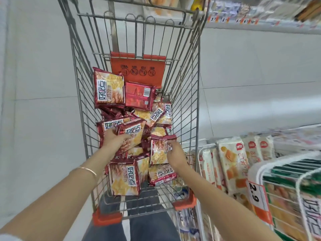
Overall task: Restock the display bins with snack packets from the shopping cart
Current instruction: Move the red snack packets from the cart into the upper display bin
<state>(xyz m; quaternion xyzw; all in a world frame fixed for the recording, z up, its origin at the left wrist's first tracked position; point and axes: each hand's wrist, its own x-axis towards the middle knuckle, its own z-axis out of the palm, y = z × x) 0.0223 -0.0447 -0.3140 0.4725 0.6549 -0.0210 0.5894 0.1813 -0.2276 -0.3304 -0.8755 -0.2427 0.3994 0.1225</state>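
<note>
The cart [182, 84] is seen in the middle of the frame, and a loose pile of red packets [139, 94] is held in its basket. Both hands are placed in the lower half of the pile. A tilted packet [133, 131] at centre left is gripped by the left hand [113, 139], whose fingers are curled over its lower-left edge. Just to its right, a second packet [159, 150] is pinched at its right edge by the right hand [175, 154]. A bracelet [86, 169] is worn on the left wrist. Wire bins [256, 170] filled with pale packets [231, 164] are seen at lower right, beside the cart, with a price tag [254, 193] marked 2.9.
</note>
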